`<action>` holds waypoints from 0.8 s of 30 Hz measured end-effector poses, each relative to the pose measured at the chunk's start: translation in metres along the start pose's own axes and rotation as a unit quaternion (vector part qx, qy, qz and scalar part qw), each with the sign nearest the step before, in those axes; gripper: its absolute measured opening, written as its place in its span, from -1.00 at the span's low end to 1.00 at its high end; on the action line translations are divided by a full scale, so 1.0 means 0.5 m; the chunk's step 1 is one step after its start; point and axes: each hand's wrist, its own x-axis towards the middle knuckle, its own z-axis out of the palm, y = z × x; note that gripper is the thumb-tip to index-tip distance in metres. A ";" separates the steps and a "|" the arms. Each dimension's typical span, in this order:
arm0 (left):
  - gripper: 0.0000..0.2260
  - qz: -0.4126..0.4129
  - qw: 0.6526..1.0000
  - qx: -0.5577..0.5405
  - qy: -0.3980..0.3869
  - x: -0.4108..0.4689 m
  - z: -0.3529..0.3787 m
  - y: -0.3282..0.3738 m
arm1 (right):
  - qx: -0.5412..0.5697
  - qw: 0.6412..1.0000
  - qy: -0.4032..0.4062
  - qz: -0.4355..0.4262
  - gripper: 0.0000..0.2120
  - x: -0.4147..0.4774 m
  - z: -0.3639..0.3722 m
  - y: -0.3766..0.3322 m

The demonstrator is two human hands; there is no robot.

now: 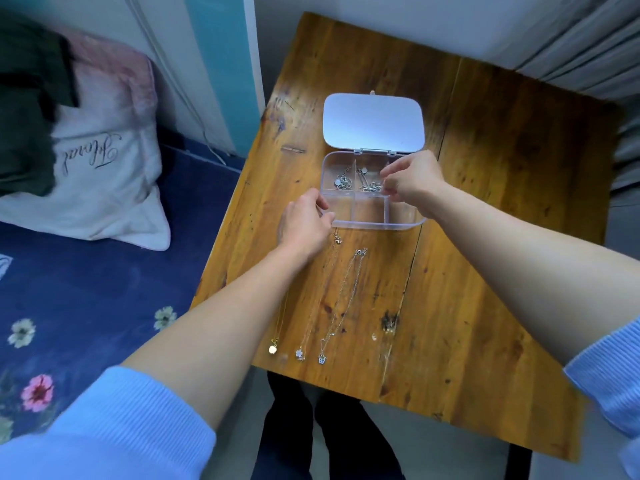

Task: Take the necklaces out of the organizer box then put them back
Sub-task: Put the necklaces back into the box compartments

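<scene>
Pinching fingertips (387, 183) over boxed necklace (370, 186)

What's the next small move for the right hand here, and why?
Probably lift the right hand up and toward the person, drawing out the necklace in the back middle compartment. Its fingertips pinch right over that chain, the left hand steadies the organizer box, and three necklaces already lie on the table.
</scene>
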 end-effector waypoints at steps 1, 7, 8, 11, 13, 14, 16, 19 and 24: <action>-0.92 0.001 1.000 -0.002 0.000 0.000 0.000 0.000 | -0.008 1.000 0.006 -0.011 -0.82 -0.006 -0.002 0.003; -0.89 0.011 1.000 -0.007 0.017 -0.013 -0.002 -0.001 | 0.010 0.993 0.043 -0.108 -0.90 -0.098 0.002 0.048; -0.88 0.016 1.000 -0.011 0.022 -0.020 -0.002 -0.004 | -0.003 0.991 0.048 -0.129 -0.89 -0.117 0.007 0.063; -0.89 0.017 1.000 -0.010 0.012 -0.060 0.005 -0.024 | -0.072 0.983 0.027 -0.166 -0.94 -0.158 0.034 0.116; -0.88 0.013 1.000 0.017 -0.021 -0.100 0.016 -0.048 | -0.145 0.973 -0.023 -0.175 -0.94 -0.170 0.055 0.144; -0.88 0.008 0.999 0.035 -0.041 -0.121 0.024 -0.063 | -0.186 0.964 -0.049 -0.184 -0.90 -0.172 0.064 0.156; -0.87 -0.007 0.995 0.069 -0.078 -0.164 0.039 -0.092 | -0.246 0.943 -0.083 -0.206 -0.81 -0.172 0.076 0.171; -0.80 -0.034 0.986 0.116 -0.111 -0.218 0.057 -0.125 | -0.289 0.925 -0.102 -0.226 -0.68 -0.167 0.087 0.181; -0.70 -0.040 0.966 0.211 -0.147 -0.267 0.078 -0.147 | -0.303 0.923 -0.106 -0.212 -0.66 -0.152 0.097 0.173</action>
